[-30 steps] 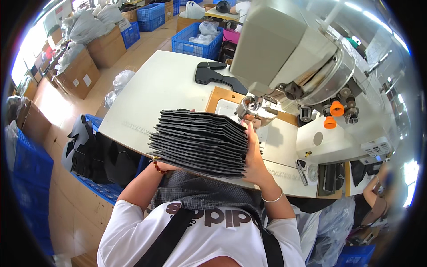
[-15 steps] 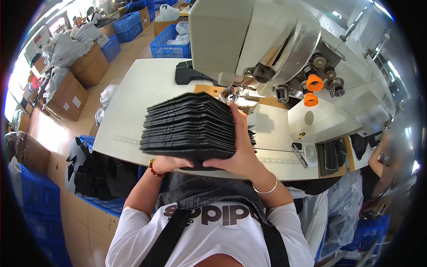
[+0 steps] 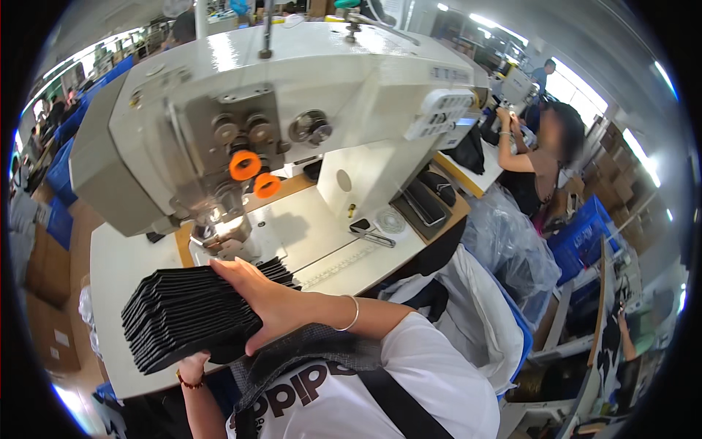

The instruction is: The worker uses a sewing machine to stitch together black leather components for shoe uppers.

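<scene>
A thick stack of flat black pieces [image 3: 179, 314], layered like cut fabric or leather panels, is held over the near left of a white sewing table [image 3: 110, 263]. My right hand [image 3: 267, 300] clasps the stack's right side, its fingers across the top edge and its thumb at the near side. Under the near edge, my left hand [image 3: 194, 366] supports the stack; most of its fingers are hidden beneath. Just beyond stands a large industrial sewing machine [image 3: 351, 80], its lit needle area [image 3: 219, 227] close to the stack. Ends of black pieces show past my right hand.
Metal snips [image 3: 373, 234] and a coiled clear ring [image 3: 390, 219] lie on the table's right part, near a dark tray [image 3: 424, 208]. A white sack [image 3: 475, 314] and clear plastic bags [image 3: 504, 241] sit to the right. Beyond, another person [image 3: 537, 154] works at a machine.
My view has swung to the right, so machine, table and stack appear further left. Both hands keep hold of the stack, which is tilted differently. The neighbouring person now shows more fully.
</scene>
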`<state>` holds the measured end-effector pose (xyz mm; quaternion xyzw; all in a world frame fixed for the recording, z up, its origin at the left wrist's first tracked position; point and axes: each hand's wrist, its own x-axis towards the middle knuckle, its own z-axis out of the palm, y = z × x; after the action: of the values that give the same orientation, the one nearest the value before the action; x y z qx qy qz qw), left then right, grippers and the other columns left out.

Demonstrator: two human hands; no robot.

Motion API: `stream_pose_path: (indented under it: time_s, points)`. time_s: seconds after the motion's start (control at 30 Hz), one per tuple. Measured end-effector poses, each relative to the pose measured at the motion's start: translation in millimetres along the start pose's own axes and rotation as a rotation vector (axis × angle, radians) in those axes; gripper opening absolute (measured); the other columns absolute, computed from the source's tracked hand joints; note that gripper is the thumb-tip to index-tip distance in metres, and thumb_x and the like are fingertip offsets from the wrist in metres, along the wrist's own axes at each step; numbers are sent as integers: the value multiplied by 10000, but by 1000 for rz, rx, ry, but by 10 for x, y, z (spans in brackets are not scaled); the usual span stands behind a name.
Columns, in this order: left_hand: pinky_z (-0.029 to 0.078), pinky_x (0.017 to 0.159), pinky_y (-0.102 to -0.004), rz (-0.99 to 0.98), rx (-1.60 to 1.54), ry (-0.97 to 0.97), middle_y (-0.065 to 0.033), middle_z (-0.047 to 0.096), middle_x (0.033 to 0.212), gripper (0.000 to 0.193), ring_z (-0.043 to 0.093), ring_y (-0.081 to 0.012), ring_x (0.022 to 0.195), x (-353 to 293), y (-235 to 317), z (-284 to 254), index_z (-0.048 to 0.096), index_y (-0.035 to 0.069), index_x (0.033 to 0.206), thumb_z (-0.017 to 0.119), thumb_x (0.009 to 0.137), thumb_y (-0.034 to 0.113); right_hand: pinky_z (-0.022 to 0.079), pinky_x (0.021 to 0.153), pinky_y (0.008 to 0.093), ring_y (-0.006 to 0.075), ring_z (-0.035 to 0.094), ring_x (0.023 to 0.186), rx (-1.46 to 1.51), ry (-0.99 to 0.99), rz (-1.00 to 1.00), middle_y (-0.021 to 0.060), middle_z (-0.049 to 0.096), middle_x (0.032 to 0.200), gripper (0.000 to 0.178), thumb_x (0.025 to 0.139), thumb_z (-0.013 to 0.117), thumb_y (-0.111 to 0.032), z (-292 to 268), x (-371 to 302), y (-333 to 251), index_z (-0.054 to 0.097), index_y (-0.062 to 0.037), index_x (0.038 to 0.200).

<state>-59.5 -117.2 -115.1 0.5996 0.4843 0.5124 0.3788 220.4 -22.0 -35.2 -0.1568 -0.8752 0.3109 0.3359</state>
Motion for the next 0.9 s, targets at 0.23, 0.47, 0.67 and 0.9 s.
stream_pose_path:
  time_s: [0.23, 0.47, 0.67, 0.9]
  points:
    - [503, 1046, -413, -91, -30, 17, -108, 655, 1326, 686, 617, -245, 1195, -82, -48, 16, 609, 11, 1353, 917, 776, 218, 189, 1233, 656, 422, 325, 1493, -292, -212, 189, 268, 353, 1534, 1477, 583, 980, -427, -146, -475, 368, 51, -7, 1651]
    - [511, 1036, -413, -182, -51, 50, -110, 662, 1316, 661, 627, -244, 1183, -54, -44, 151, 613, 15, 1345, 901, 791, 232, 284, 1171, 634, 390, 419, 1391, -385, -44, 77, 213, 434, 1436, 1424, 550, 986, -479, 59, -575, 583, 182, 9, 1618]
    - [519, 1028, -414, -236, -69, 56, -112, 668, 1308, 640, 636, -244, 1173, -28, -32, 246, 616, 19, 1339, 887, 805, 245, 356, 1057, 486, 364, 476, 1235, -269, -1, -18, 202, 469, 1319, 1351, 544, 989, -453, 23, -492, 648, 267, 8, 1589]
    - [527, 1018, -414, -285, -84, 49, -114, 675, 1298, 616, 646, -244, 1161, -6, -65, 290, 620, 23, 1331, 870, 820, 260, 345, 1085, 467, 363, 471, 1263, -283, 57, -26, 197, 468, 1366, 1345, 542, 987, -459, 63, -433, 627, 285, 11, 1589]
